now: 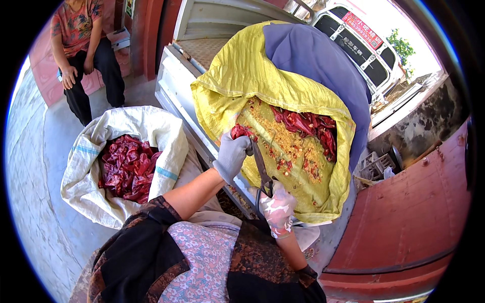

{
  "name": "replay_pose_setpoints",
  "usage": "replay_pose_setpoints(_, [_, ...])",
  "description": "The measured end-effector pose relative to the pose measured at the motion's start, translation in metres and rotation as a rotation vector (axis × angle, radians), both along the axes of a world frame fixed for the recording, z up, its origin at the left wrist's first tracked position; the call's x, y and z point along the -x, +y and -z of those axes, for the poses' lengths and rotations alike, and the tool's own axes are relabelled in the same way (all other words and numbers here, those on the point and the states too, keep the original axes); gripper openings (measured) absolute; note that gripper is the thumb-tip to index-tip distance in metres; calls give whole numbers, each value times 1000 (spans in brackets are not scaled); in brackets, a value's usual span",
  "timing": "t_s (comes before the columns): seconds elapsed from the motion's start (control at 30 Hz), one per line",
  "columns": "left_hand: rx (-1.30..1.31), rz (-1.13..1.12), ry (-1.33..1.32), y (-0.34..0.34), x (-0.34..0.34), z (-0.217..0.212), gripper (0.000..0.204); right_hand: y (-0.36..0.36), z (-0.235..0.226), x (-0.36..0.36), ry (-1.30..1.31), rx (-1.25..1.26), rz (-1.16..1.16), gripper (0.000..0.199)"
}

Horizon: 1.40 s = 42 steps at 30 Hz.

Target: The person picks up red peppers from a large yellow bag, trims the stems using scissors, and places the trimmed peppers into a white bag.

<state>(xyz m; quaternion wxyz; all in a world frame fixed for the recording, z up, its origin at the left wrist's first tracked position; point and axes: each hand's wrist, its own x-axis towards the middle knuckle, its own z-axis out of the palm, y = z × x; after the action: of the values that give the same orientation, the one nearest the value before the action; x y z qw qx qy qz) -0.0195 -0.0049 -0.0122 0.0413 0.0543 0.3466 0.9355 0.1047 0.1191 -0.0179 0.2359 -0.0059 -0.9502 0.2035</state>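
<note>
My left hand (pixel 231 155), in a grey glove, is closed round a dried red chili pepper (pixel 241 132) above the mouth of a yellow woven sack (pixel 230 65). My right hand (pixel 279 206), in a pink camouflage glove, grips black-handled scissors (pixel 261 165). Their blades point up beside my left fingers; whether they touch the chili I cannot tell. Inside the yellow sack, dried red chilies (pixel 308 126) lie at the far side, with loose yellow seeds and bits (pixel 298 151) scattered over the fabric. To the left, a white woven sack (pixel 81 177) with a rolled-down rim holds many red chilies (pixel 129 166).
The yellow sack lies on a truck bed (pixel 202 48) with a white side panel (pixel 177 81); purple cloth (pixel 323 55) bunches behind it. Another person (pixel 76 30) sits at the far left. A red metal panel (pixel 399 212) stands at right, a white vehicle (pixel 353 40) beyond.
</note>
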Motion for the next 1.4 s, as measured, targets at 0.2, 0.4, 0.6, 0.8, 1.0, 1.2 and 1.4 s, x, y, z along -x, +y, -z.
replay_pose_setpoints(0.2, [73, 147, 360, -8, 9, 16, 18, 4, 0, 3, -351, 998, -430, 45])
replay_pose_setpoints(0.4, [-70, 397, 130, -8, 8, 16, 17, 5, 11, -2, -474, 1576, -576, 68])
replay_pose_setpoints(0.6, [-222, 601, -85, -11, 7, 35, 16, 51, 1, -5, -719, 1092, -455, 81])
replay_pose_setpoints(0.8, [-93, 693, -12, -24, 12, 31, 15, 45, -60, -17, -374, -42, -210, 59])
replay_pose_setpoints(1.0, [15, 621, 82, -21, -2, 15, 21, 30, -85, 7, -213, -417, -48, 70])
replay_pose_setpoints(1.2, [147, 515, 250, -20, -9, 5, 22, 32, -84, 12, -107, -746, 5, 74])
replay_pose_setpoints(1.4, [-33, 729, 155, -20, -3, 22, 20, 33, -94, 16, -283, -509, -102, 72])
